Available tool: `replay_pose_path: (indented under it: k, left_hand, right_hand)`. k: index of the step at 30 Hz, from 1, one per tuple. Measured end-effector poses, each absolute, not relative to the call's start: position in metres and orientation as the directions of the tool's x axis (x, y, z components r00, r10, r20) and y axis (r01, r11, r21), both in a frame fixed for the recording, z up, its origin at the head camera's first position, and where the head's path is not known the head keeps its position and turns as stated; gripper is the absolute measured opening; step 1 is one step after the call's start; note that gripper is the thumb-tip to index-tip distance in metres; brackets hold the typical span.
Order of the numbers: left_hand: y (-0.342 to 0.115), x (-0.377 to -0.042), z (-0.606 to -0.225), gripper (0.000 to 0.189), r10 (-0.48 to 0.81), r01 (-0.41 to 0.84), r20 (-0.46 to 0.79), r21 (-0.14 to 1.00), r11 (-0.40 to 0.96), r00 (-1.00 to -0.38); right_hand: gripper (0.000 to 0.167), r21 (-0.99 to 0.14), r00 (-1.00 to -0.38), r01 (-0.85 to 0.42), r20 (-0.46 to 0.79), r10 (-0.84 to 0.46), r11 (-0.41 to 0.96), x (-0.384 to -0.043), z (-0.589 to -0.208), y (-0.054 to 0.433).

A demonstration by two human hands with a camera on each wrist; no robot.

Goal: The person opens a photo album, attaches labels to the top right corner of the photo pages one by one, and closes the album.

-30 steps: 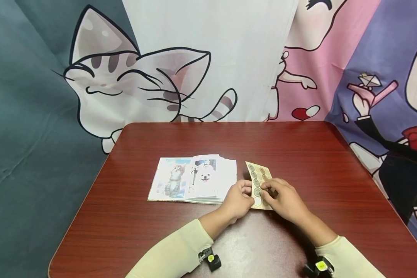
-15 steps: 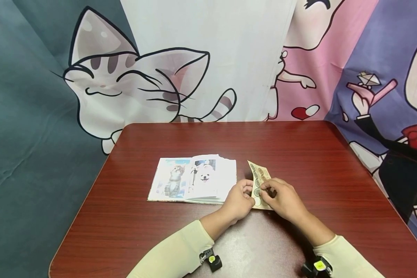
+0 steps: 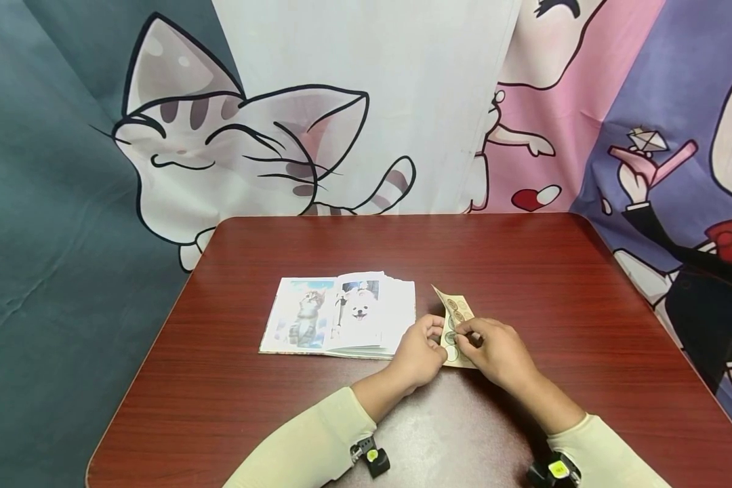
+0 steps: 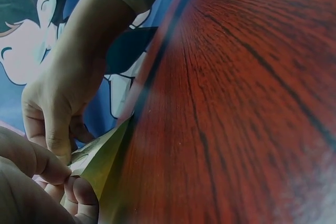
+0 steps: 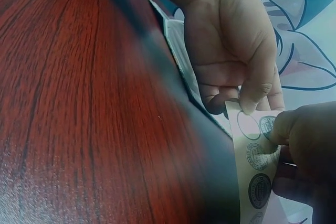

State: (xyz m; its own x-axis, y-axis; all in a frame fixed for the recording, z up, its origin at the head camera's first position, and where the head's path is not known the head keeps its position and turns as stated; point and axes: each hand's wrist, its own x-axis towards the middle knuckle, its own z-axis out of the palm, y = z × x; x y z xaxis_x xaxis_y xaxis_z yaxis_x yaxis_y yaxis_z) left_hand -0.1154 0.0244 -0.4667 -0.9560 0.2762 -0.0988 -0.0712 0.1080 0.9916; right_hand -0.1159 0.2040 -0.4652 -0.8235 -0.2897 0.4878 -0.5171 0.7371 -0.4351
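A pale yellow sheet of round stickers (image 3: 451,340) stands tilted above the table between both hands, its upper part bent over. My left hand (image 3: 417,352) pinches its lower left edge between thumb and fingers. On its face, thumb and index finger of my right hand (image 3: 499,349) pinch together at the stickers; I cannot tell whether they have one sticker or the sheet itself. The right wrist view shows dark printed circles on the sheet (image 5: 242,169), plus a blank round spot near the left thumb. The left wrist view catches the sheet's plain back (image 4: 107,169).
An open book (image 3: 396,312) with a kitten picture and a white dog picture lies left of the sheet, close to the left hand. Both rest over a reddish-brown table (image 3: 232,407). Behind it hangs a cartoon-printed cloth (image 3: 439,81).
The sheet's upper part has bent further over and its top edge sits lower. The right hand has shifted slightly left and down; the left hand keeps its place.
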Motion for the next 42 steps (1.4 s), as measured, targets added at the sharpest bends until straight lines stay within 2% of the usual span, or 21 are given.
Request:
replay_pose_path:
  k: [14,22,30,42]
  left_hand:
    - [0.023,-0.116,-0.467,0.054,0.276,-0.086,-0.107,0.992,0.090,-0.955]
    - [0.022,-0.115,-0.465,0.052,0.262,-0.097,-0.114,0.992,0.078,-0.958]
    - [0.018,-0.116,-0.465,0.056,0.249,-0.093,-0.120,0.989,0.118,-0.961]
    - [0.009,-0.114,-0.461,0.064,0.239,-0.109,-0.162,0.969,0.221,-0.957]
  right_hand:
    - [0.020,-0.381,-0.788,-0.529,0.551,-0.273,0.758,-0.114,-0.467,0.204]
    - [0.023,-0.461,-0.837,-0.497,0.480,-0.264,0.735,-0.111,-0.467,0.204]
    - [0.025,-0.600,-0.901,-0.408,0.386,-0.199,0.688,-0.109,-0.463,0.204]
    - [0.018,-0.608,-0.947,-0.298,0.286,-0.148,0.736,-0.107,-0.464,0.204]
